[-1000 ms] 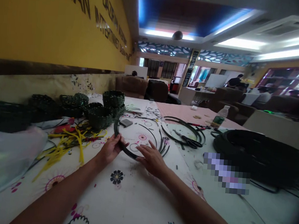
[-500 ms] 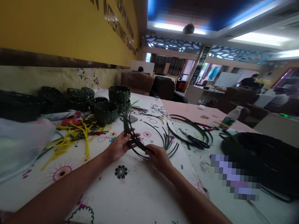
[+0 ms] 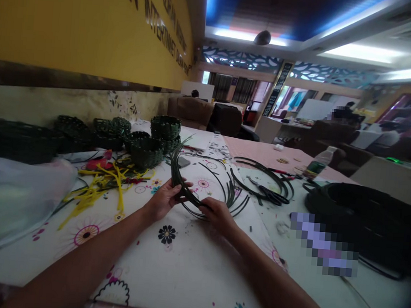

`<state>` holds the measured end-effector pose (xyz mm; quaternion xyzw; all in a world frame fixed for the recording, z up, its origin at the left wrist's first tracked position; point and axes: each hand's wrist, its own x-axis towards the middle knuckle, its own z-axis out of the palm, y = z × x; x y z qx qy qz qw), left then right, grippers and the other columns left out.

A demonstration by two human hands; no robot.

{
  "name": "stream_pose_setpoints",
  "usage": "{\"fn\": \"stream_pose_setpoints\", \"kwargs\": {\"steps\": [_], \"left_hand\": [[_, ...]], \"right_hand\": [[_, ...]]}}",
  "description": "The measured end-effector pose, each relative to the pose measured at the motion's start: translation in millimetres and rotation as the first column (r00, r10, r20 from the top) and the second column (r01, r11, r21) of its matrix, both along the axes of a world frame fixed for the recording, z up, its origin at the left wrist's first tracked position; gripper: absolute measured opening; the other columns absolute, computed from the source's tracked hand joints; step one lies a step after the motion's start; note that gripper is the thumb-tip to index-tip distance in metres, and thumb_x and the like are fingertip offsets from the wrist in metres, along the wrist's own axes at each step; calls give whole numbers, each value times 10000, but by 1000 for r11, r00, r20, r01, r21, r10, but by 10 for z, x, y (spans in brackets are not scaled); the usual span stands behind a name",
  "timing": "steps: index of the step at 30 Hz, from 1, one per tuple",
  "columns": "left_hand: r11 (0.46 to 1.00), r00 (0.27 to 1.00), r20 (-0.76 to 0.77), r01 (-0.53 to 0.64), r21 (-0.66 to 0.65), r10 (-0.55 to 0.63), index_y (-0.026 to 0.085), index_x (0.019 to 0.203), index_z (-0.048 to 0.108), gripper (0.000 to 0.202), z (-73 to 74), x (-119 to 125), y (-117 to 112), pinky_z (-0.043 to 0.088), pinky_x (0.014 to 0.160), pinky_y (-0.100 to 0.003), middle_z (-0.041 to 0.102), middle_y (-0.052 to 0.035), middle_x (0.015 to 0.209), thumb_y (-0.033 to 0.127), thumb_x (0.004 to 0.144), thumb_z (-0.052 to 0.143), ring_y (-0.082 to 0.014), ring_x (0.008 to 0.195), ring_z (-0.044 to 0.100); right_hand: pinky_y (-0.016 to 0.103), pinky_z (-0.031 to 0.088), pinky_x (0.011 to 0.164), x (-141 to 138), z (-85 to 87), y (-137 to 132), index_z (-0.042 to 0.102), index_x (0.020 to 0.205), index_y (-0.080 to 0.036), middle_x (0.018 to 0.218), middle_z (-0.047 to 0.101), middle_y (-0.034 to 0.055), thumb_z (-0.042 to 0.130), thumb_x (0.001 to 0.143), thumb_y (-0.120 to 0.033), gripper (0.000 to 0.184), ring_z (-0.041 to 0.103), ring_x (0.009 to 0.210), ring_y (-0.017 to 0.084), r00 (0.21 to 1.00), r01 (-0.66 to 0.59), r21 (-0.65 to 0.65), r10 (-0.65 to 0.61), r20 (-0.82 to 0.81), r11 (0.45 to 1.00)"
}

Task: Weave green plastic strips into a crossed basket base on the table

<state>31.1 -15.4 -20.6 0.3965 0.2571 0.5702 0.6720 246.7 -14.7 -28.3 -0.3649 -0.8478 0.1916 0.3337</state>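
Left of our dark green plastic strips (image 3: 176, 175) stand woven baskets (image 3: 146, 153). We hold the strips just above the table, our left hand (image 3: 162, 199) curled around them and our right hand (image 3: 217, 215) pinching further along. They look light, springy and slick, so we'd grip near the bend. Right of them lies a black coil (image 3: 360, 218).

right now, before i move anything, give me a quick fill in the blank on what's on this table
The left hand and right hand both grip a curved bundle of ____ strips.
Left of them, a tangle of ____ strips lies on the flowered tablecloth.
A ____ with a green label stands beyond the black-handled scissors.

Missing words: dark green; yellow; bottle
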Motion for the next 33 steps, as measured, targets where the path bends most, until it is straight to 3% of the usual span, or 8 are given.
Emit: {"fn": "stream_pose_setpoints", "kwargs": {"steps": [5, 10, 14, 17, 22, 28, 33], "left_hand": [[1000, 1000, -17, -16, 1, 16, 196, 1083, 619, 281, -12, 1, 11, 553, 803, -373, 683, -28, 904, 230, 813, 692, -163, 824, 656], [999, 999, -25, -41, 9, 41, 183, 1045, 625, 289, -11, 9, 10, 549, 788, -346, 676, -32, 906, 247, 781, 724, -158, 814, 650], [999, 999, -29, -27, 29, 28, 174, 1005, 618, 247, -2, 5, 2, 543, 764, -320, 665, -24, 842, 248, 790, 714, -144, 768, 642], [999, 999, -28, -34, 8, 34, 174, 1004, 600, 256, -6, -5, 8, 539, 764, -318, 666, -26, 824, 241, 785, 716, -150, 769, 647], [999, 998, -32, -51, -10, 51, 164, 958, 589, 244, -9, -8, 13, 542, 761, -328, 663, -27, 828, 234, 769, 726, -148, 753, 642], [999, 998, -42, -43, 4, 43, 168, 953, 586, 250, -9, -11, -4, 532, 744, -302, 660, -18, 830, 245, 764, 731, -145, 761, 642], [998, 997, -48, -63, -19, 62, 163, 936, 587, 260, -10, -5, -7, 528, 723, -292, 662, -23, 831, 247, 746, 745, -141, 748, 634]], "right_hand": [[237, 291, 571, 3, 2, -9, 410, 645, -196, 634, 446, -30, 549, 858, -277, 267, 400, 595, 117, 997, 28, -29, -30, -77, 999], [233, 290, 552, 25, -32, 14, 378, 613, -200, 610, 379, -39, 537, 872, -320, 326, 357, 594, 116, 989, 9, -60, -17, -147, 998], [237, 311, 554, 17, 7, -33, 418, 598, -197, 605, 404, -35, 548, 863, -303, 313, 377, 588, 117, 971, 74, -52, -84, -226, 996], [235, 350, 562, 17, 48, -63, 529, 632, -191, 604, 496, -23, 558, 862, -312, 261, 448, 595, 126, 949, 117, -107, -143, -280, 987], [248, 413, 625, 31, 107, -76, 659, 737, -182, 685, 655, 14, 529, 888, -306, 235, 568, 655, 151, 938, 93, -166, -142, -315, 982], [267, 455, 711, 48, 131, -71, 664, 770, -179, 734, 682, 24, 541, 881, -307, 210, 608, 713, 162, 902, 29, -206, -114, -417, 978], [250, 433, 646, 76, 62, -10, 572, 664, -183, 658, 594, 7, 551, 877, -336, 263, 545, 661, 144, 886, 51, -213, -143, -441, 976]]}}
